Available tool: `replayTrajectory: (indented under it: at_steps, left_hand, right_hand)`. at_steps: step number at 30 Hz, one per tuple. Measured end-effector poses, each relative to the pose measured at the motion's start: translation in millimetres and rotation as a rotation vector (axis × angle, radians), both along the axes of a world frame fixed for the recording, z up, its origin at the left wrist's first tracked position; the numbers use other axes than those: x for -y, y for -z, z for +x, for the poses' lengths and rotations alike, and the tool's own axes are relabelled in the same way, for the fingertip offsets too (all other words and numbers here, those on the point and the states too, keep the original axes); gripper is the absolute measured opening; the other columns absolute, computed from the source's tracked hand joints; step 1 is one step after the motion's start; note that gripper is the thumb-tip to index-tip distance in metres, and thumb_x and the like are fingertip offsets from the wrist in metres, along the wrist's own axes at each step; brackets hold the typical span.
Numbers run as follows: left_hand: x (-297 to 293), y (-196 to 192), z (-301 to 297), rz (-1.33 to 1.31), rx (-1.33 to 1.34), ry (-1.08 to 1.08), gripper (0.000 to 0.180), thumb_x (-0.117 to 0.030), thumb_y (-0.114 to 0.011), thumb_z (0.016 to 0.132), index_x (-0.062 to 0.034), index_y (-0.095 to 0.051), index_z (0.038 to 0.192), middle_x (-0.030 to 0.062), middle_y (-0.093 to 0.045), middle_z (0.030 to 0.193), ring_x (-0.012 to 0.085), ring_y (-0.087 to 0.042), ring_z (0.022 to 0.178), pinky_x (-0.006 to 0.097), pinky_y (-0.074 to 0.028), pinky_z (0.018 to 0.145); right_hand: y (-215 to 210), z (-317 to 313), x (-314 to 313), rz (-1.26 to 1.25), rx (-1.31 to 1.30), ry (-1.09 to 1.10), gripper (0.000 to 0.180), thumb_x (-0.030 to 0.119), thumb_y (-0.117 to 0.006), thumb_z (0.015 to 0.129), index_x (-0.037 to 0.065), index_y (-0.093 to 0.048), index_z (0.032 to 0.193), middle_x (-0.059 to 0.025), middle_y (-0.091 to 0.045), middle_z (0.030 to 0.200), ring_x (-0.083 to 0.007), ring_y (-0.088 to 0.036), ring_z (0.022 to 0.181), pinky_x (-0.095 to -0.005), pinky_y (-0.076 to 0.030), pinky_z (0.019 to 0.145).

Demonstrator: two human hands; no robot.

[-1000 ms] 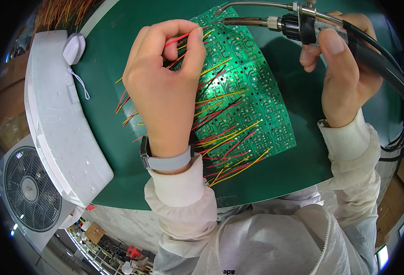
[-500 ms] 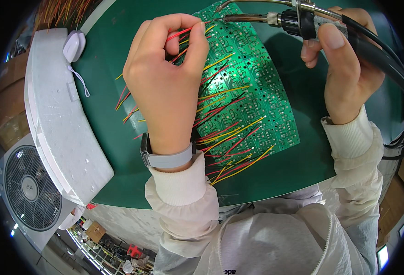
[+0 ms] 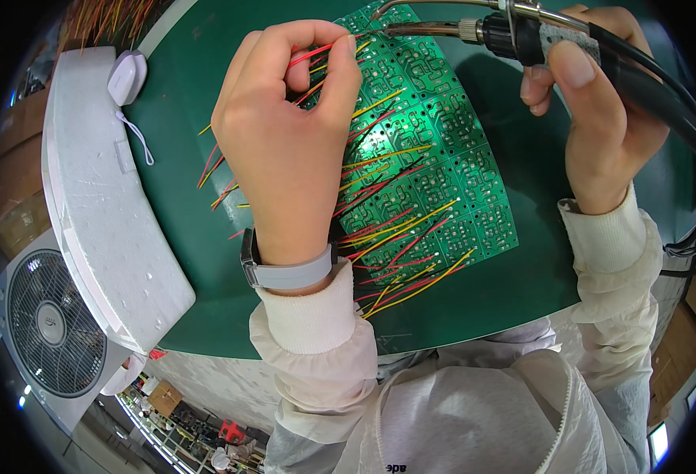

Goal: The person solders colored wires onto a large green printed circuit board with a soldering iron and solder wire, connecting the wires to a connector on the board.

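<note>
A green circuit board [image 3: 443,142] lies on the dark green mat [image 3: 522,284], with several red and yellow wires [image 3: 399,245] fanned across it. My left hand [image 3: 284,150] rests over the board's left side and pinches a red wire [image 3: 310,54] between thumb and fingertips near the top edge. My right hand [image 3: 601,118] grips a black-handled soldering iron [image 3: 514,31] at the upper right; its metal tip points left, close above the board's top edge and near the pinched wire.
A white foam block [image 3: 103,221] lies along the mat's left edge with a small white device [image 3: 126,77] on it. A fan [image 3: 47,324] stands at the lower left. The iron's black cable [image 3: 680,110] runs off to the right.
Both hands have drifted slightly upward in the picture. The left hand keeps its pinch on the red wire and the right hand keeps the soldering iron by the board's top edge.
</note>
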State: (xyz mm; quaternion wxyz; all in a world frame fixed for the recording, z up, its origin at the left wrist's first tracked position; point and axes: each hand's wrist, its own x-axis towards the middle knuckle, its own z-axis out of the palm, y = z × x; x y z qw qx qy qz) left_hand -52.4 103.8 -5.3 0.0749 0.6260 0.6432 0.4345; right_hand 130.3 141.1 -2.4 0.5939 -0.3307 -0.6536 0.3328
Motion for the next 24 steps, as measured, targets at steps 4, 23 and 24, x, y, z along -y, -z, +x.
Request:
replayTrajectory:
  at_steps: [4,23,24]
  left_hand:
    - [0,-1,1,-0.003,-0.034,-0.015,0.009,-0.006,-0.066,0.077,-0.0011,-0.064,0.084,-0.0079,-0.041,0.063,-0.0004,-0.036,0.057,0.013,-0.030,0.051]
    - [-2,1,-1,0.014,0.005,0.022,0.007,-0.005,-0.065,0.077,-0.0004,-0.063,0.082,-0.0066,-0.044,0.065,0.0001,-0.036,0.057,0.013,-0.030,0.051]
    - [-3,2,-1,0.035,0.032,0.026,0.007,-0.006,-0.065,0.078,-0.0007,-0.063,0.082,-0.0063,-0.046,0.065,0.0002,-0.037,0.057,0.013,-0.031,0.051]
  right_hand:
    - [-2,-1,0,-0.017,0.008,0.010,0.038,0.032,-0.067,0.077,0.002,-0.043,0.074,-0.0047,-0.050,0.054,-0.0069,-0.045,0.043,-0.0179,-0.035,0.042]
    - [-12,-4,5,-0.025,-0.079,0.179,0.033,0.030,-0.061,0.076,0.002,-0.044,0.080,-0.0052,-0.051,0.058,-0.0082,-0.048,0.045,-0.0185,-0.038,0.042]
    - [-12,-3,5,-0.023,-0.079,0.180,0.033,0.030,-0.061,0.076,0.002,-0.044,0.080,-0.0052,-0.051,0.058,-0.0082,-0.048,0.045,-0.0185,-0.038,0.042]
